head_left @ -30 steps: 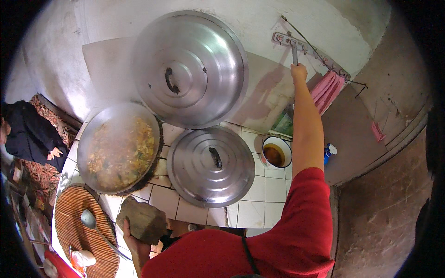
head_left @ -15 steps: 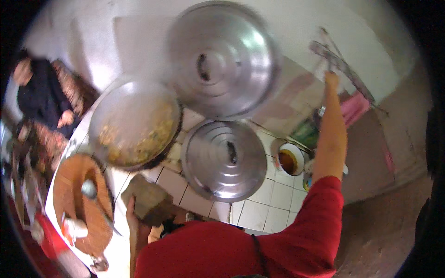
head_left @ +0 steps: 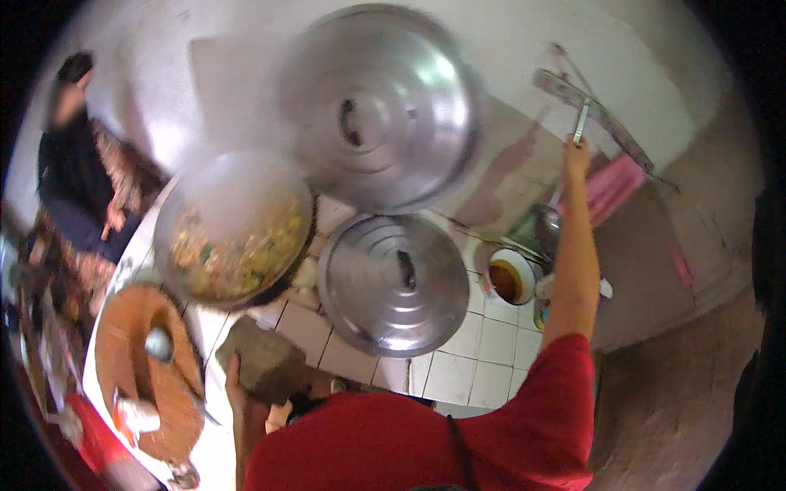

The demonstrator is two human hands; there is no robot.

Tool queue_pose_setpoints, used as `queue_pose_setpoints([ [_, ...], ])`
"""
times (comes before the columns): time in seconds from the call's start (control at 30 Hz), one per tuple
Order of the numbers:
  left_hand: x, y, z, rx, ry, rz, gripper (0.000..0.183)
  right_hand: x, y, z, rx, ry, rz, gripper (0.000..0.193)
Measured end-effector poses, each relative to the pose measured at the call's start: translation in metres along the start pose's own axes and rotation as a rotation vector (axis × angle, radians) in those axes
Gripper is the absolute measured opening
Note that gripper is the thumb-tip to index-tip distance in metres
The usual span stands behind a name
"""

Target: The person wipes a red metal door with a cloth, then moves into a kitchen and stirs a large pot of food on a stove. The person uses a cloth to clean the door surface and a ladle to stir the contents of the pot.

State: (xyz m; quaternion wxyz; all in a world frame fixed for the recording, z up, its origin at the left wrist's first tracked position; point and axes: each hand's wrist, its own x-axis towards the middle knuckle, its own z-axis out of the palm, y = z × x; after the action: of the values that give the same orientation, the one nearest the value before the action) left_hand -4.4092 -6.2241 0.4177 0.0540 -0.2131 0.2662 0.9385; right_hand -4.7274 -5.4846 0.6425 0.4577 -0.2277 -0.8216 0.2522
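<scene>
My right hand (head_left: 576, 154) is raised by the wall at the far right, closed round the handle of a metal ladle (head_left: 547, 227) whose bowl hangs down beside my forearm. At the lower left, my left hand (head_left: 235, 378) has its thumb along the edge of a grey-brown flat piece (head_left: 260, 357), cloth or cardboard; the other fingers are hidden. Beyond it, a wide pan (head_left: 237, 245) of steaming chopped food sits in the counter. A large metal lid (head_left: 393, 286) lies right of the pan, and a bigger lid (head_left: 385, 123) leans against the wall.
A white bowl (head_left: 524, 286) of brown liquid stands right of the nearer lid. At left, an orange-brown wooden board (head_left: 123, 327) carries a second ladle (head_left: 159, 344). A pink cloth (head_left: 614, 188) hangs below a wall rack (head_left: 565, 84). A person (head_left: 78, 180) sits at the far left.
My right hand has come down slightly from the wall rack, and the ladle in it now shows clearly. My view has shifted a little; the left hand keeps its place by the grey-brown piece.
</scene>
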Motion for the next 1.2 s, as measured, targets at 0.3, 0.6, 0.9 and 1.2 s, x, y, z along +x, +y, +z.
queue_pose_setpoints([
  [0.3,0.026,0.022,0.039,-0.115,-0.147,-0.357,0.053,-0.364,-0.270,-0.002,0.435,-1.020,-1.341,0.041],
  [0.6,-0.003,0.052,0.010,0.000,-0.451,-0.372,0.050,-0.526,-0.347,0.051,0.579,-1.134,-1.750,0.047],
  [0.9,0.020,0.040,-0.054,0.682,-0.191,0.014,0.038,-0.604,-0.330,0.037,0.443,-1.754,-0.167,0.034],
  [1.2,0.051,0.032,-0.056,1.260,0.012,0.098,0.061,-0.674,-0.331,0.072,0.661,-1.712,0.786,0.031],
])
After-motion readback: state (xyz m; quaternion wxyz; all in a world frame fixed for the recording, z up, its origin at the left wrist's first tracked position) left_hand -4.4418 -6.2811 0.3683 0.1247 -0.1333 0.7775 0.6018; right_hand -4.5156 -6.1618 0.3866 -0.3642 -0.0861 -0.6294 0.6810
